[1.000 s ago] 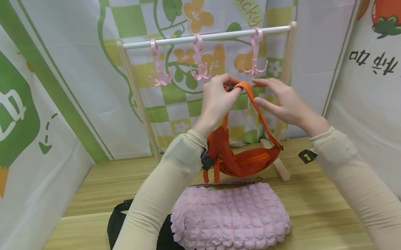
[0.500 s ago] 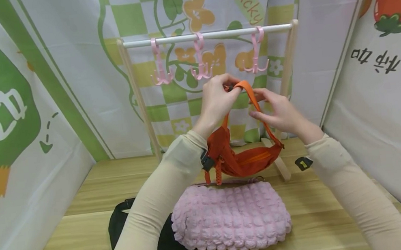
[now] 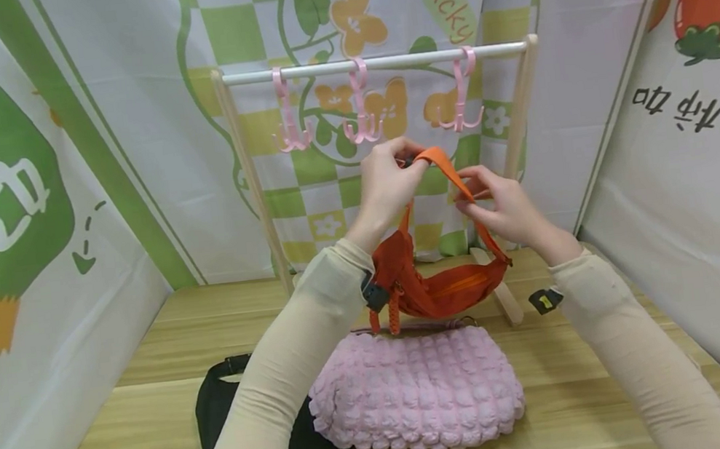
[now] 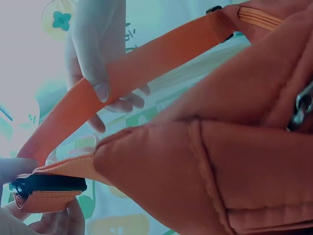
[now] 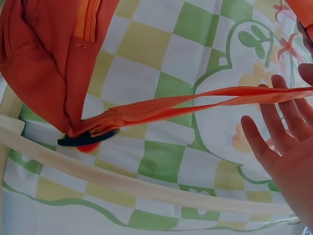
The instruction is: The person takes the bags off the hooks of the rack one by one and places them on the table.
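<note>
An orange waist bag (image 3: 459,289) hangs by its strap above the table, below the hooks. My left hand (image 3: 389,188) pinches the top of the strap beside a black buckle, which shows clearly as a buckle (image 4: 56,183) in the left wrist view. My right hand (image 3: 508,210) holds the strap's right side lower down. In the left wrist view its thumb lies over the strap (image 4: 161,56) with the fingers behind; the right wrist view shows those fingers (image 5: 276,125) fairly spread. Under the bag lies a pink puffy handbag (image 3: 417,394); a black bag (image 3: 307,442) sits partly hidden by my left forearm.
A rack with a pale rail (image 3: 408,60) and wooden legs stands behind the hands. Three pink hooks hang from it: a left hook (image 3: 290,118), a middle hook (image 3: 361,111) and a right hook (image 3: 461,100). Printed cloth surrounds the wooden table (image 3: 155,407).
My right hand has moved in to the strap and slid down along it, now holding it and drawing it outward to the right. My left hand stays nearly in place, slightly lower.
</note>
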A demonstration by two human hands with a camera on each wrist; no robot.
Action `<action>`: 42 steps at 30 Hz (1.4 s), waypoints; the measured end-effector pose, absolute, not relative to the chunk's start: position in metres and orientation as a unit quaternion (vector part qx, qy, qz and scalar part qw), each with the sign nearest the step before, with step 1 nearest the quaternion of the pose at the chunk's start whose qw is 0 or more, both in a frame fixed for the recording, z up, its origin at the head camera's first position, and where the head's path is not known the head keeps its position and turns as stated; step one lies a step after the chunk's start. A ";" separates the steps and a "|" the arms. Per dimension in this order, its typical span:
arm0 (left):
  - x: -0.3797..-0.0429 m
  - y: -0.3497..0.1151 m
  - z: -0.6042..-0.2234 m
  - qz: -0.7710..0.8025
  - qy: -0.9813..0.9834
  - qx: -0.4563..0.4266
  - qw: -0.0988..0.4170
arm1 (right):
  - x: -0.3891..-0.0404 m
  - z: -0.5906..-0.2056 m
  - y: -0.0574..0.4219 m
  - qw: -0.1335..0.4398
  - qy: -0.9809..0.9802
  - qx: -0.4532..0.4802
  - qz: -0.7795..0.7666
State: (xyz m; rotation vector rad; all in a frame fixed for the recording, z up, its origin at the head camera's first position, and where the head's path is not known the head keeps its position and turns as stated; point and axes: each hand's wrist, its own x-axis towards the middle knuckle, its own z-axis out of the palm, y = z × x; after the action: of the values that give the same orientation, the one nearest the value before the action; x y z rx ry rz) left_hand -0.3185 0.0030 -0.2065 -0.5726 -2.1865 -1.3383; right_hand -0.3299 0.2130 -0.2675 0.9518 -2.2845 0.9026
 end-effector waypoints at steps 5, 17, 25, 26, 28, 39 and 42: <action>-0.320 0.001 -0.208 -0.508 -0.800 -0.201 0.247 | -0.325 -0.267 0.212 0.252 -0.839 0.336 0.347; -0.323 -0.002 -0.209 -0.534 -0.796 -0.177 0.222 | -0.294 -0.248 0.202 0.222 -0.845 0.301 0.383; -0.321 -0.007 -0.210 -0.562 -0.785 -0.178 0.192 | -0.297 -0.247 0.208 0.198 -0.831 0.280 0.438; -0.320 -0.007 -0.211 -0.564 -0.784 -0.178 0.188 | -0.300 -0.249 0.210 0.195 -0.828 0.279 0.445; -0.320 -0.007 -0.211 -0.570 -0.782 -0.176 0.181 | -0.306 -0.252 0.213 0.191 -0.823 0.278 0.457; -0.322 -0.008 -0.216 -0.573 -0.783 -0.158 0.182 | -0.320 -0.261 0.222 0.188 -0.800 0.287 0.492; -0.322 -0.009 -0.217 -0.572 -0.783 -0.158 0.184 | -0.320 -0.261 0.223 0.189 -0.796 0.289 0.497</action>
State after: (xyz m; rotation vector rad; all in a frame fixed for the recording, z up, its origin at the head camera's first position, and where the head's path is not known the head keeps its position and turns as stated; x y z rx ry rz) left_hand -0.3223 -0.0086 -0.2175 -0.4468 -2.2092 -1.6139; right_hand -0.3197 0.2231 -0.2607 0.8124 -2.2399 1.3971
